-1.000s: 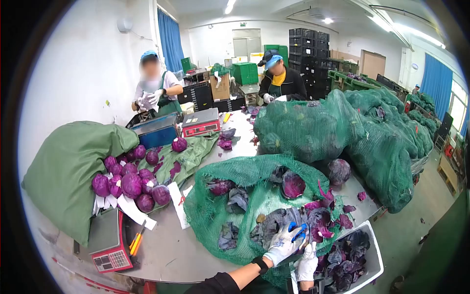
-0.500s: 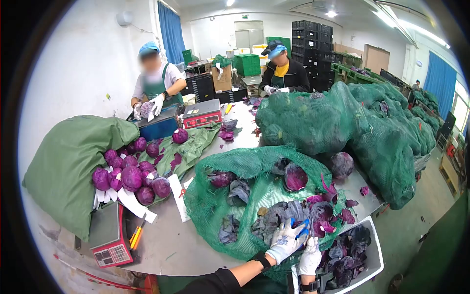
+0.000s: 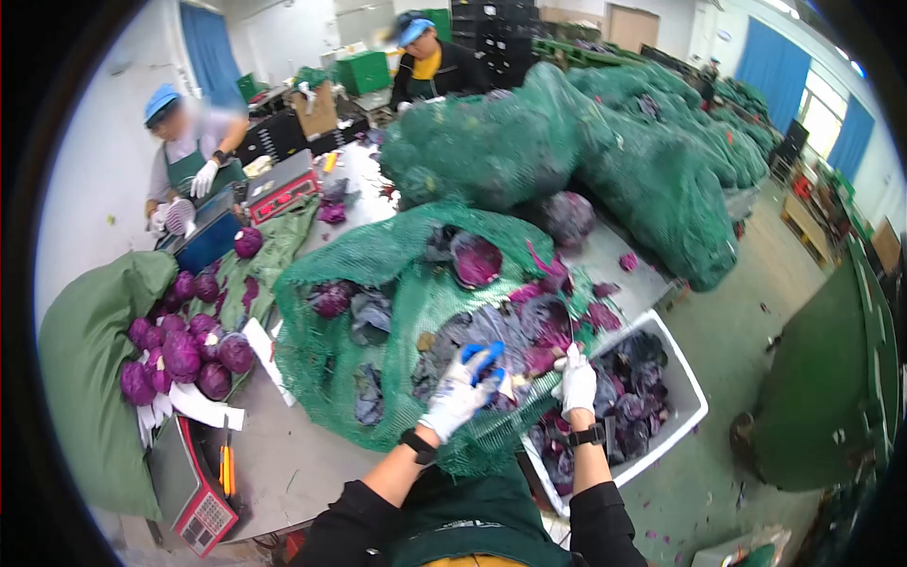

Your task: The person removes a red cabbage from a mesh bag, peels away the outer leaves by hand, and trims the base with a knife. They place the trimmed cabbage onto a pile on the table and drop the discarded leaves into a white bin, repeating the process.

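Observation:
My left hand [image 3: 461, 389], in a white glove with blue fingertips, has its fingers curled over a partly hidden red cabbage [image 3: 507, 395]. A pale cut patch shows beside those fingers. My right hand [image 3: 574, 386], also gloved, is closed a little to the right, by the net's edge. Something thin and dark stands up from its fingers, too small to make out. Loose outer cabbage leaves [image 3: 472, 335] lie just beyond both hands on the opened green net bag [image 3: 406, 283]. A cupped purple leaf [image 3: 475, 261] rests farther back on the net.
A white bin [image 3: 697, 402] of dark leaves stands right of my hand. Trimmed cabbages [image 3: 179, 354] lie by a green cloth sack [image 3: 85, 369] at left, near a red scale [image 3: 203, 515] and orange cutter [image 3: 227, 470]. Full net bags [image 3: 491, 146] lie behind. Two co-workers stand across the table.
The view has swung right and down, so the table appears farther left. My hands are farther apart, the right one now raised beside the leaves at the net's edge.

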A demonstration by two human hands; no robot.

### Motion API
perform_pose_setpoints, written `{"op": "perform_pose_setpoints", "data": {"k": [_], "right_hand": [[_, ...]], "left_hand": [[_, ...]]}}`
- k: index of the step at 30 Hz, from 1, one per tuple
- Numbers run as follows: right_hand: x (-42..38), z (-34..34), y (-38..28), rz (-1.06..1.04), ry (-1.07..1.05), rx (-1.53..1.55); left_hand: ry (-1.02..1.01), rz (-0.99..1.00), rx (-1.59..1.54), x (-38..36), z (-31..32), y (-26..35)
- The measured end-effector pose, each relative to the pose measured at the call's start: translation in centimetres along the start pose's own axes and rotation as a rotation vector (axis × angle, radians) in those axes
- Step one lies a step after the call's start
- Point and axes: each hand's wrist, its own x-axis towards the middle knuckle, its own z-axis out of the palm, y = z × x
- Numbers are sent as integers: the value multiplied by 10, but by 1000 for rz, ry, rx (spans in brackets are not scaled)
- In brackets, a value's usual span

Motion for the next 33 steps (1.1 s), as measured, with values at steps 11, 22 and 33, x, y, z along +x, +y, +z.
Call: {"op": "perform_pose_setpoints", "data": {"k": [11, 22, 33], "right_hand": [[-97, 17, -26, -470, -127, -360], [-40, -6, -1, -151, -232, -254], [-76, 4, -51, -485, -27, -429]], "left_hand": [[137, -12, 302, -10, 21, 6], [103, -68, 130, -8, 16, -8], [129, 8, 340, -8, 26, 14]]}}
